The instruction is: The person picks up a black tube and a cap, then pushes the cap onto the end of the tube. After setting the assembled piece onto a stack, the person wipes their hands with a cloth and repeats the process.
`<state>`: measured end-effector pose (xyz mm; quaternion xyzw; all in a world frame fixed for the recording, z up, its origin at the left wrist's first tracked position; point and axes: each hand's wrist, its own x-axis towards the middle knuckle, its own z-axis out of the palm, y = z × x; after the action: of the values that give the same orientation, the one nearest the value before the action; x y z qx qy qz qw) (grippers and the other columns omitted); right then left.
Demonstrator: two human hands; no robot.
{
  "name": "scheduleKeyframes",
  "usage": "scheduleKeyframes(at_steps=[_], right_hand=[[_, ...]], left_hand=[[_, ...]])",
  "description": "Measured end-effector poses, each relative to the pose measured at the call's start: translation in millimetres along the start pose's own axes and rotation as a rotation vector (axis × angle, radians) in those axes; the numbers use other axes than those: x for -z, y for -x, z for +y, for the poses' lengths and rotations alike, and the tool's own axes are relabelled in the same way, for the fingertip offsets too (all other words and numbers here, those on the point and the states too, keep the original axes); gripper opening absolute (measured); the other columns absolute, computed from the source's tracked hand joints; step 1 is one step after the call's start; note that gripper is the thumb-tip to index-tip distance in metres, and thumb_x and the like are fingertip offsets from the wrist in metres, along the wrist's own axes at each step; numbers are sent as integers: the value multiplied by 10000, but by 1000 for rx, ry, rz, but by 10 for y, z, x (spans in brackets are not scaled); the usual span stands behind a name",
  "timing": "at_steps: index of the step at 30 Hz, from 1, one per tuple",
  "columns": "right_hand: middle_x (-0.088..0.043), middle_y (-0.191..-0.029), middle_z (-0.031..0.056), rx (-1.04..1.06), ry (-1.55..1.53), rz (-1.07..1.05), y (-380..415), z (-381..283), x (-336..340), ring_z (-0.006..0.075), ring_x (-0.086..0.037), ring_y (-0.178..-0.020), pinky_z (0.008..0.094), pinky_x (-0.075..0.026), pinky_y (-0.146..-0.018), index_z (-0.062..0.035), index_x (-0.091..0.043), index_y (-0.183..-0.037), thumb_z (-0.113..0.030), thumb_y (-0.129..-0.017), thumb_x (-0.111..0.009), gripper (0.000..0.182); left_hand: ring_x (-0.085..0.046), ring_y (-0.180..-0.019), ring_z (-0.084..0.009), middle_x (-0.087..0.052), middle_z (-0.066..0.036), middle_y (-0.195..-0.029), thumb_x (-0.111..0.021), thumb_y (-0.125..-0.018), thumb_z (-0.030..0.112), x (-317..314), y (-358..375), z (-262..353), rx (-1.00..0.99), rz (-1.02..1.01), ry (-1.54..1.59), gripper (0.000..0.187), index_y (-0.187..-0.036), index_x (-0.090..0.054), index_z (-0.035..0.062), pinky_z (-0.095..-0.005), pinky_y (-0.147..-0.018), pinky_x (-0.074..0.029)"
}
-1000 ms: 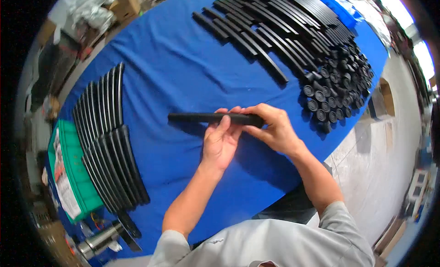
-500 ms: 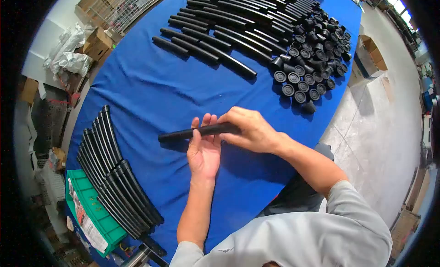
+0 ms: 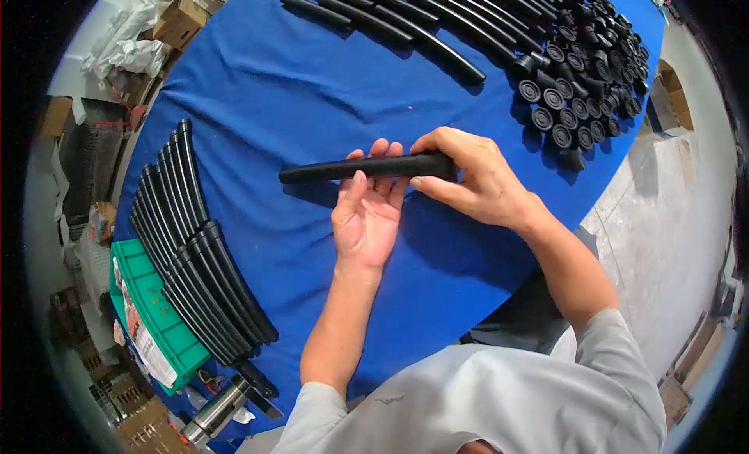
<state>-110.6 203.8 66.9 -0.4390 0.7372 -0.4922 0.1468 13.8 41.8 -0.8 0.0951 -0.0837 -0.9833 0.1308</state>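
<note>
A black tube [image 3: 320, 172] is held nearly level above the blue cloth. My left hand [image 3: 365, 220], palm up, supports its middle, with the thumb against the near side and the fingers behind. My right hand [image 3: 488, 181] grips the tube's right end between thumb and fingers. That end is wider and looks like a black rubber cap [image 3: 443, 166], partly hidden by the fingers. Left of my hands lies a fanned stack of black tubes with wider ends [image 3: 211, 286].
Plain black tubes [image 3: 437, 48] lie in rows at the back of the blue-covered table [image 3: 257, 87]. A heap of black rubber caps [image 3: 581, 107] sits at the back right. A green crate [image 3: 168, 321] and a metal cylinder [image 3: 214, 411] are at the left front.
The view has shifted, so the table's things sit higher in it. More of the tube's wide right end shows between my right thumb and fingers. Both hands still hold the tube.
</note>
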Motion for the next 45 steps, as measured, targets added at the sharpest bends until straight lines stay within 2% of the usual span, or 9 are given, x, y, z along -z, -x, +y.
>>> scheduleKeyframes(at_steps=[4,6,12,15,21,31,38,41,45], right_hand=[[-661,-837,175,-256,-115,-45,20,-135,36,306,-675,-750,390,-520,-660,6,-644,-1040,-225,-822,-793,351],[-660,-915,187,78,19,122,11,2,-65,327,-677,-811,391,-532,-704,5,-631,-1083,-207,-816,-785,374],[-651,-942,183,105,62,0,29,47,1,358,-666,-851,404,-534,-724,-8,-628,-1131,-172,-823,-765,375],[-647,-935,178,-219,48,-176,-2,-97,70,357,-657,-853,410,-535,-726,-2,-625,-1132,-158,-826,-761,370],[-624,-895,176,201,119,105,15,54,-98,349,-648,-852,410,-519,-700,-7,-638,-1089,-170,-849,-748,311],[-665,-953,154,255,256,42,20,-25,-20,344,-687,-877,387,-555,-744,-22,-631,-1168,-135,-829,-785,389],[-671,-999,139,-65,105,45,46,-87,-16,331,-680,-860,381,-545,-705,-31,-656,-1156,-132,-830,-789,366],[-683,-956,143,232,214,69,7,-33,-59,316,-678,-812,371,-526,-676,-15,-661,-1154,-191,-849,-794,377],[-682,-991,150,17,126,-46,41,-59,-40,322,-685,-874,376,-542,-732,-21,-654,-1183,-167,-832,-803,408]], left_hand=[[-530,-1350,-347,-610,-168,-1362,-601,-1001,62,-20,19,-4,24,-2,-48,370,-1361,-559,139,-531,-1130,-463],[-551,-1327,-347,-622,-163,-1349,-602,-999,56,-8,29,8,30,12,-38,402,-1385,-536,146,-540,-1121,-469],[-541,-1330,-330,-585,-154,-1391,-627,-995,96,100,44,-27,12,13,-42,291,-1283,-618,135,-515,-1121,-470],[-431,-1428,-347,-440,-165,-1543,-575,-1018,89,-108,13,-13,-52,17,-101,318,-1336,-588,93,-511,-1125,-467],[-486,-1387,-358,-558,-156,-1427,-596,-996,38,16,5,-10,-58,8,-89,282,-1263,-631,122,-541,-1173,-406],[-601,-1279,-327,-674,-139,-1265,-622,-1000,76,-14,-16,-39,-34,29,-77,165,-1153,-654,131,-507,-1073,-515],[-614,-1259,-313,-682,-126,-1226,-627,-1013,140,-72,-12,-46,-10,50,-108,142,-1154,-637,155,-499,-1048,-534],[-628,-1235,-302,-687,-111,-1200,-632,-1017,180,-34,-17,-76,-42,74,-115,139,-1153,-620,154,-494,-1028,-543],[-636,-1220,-297,-688,-113,-1204,-638,-1015,225,-69,-15,-63,-60,70,-145,134,-1121,-631,144,-489,-1016,-552]])
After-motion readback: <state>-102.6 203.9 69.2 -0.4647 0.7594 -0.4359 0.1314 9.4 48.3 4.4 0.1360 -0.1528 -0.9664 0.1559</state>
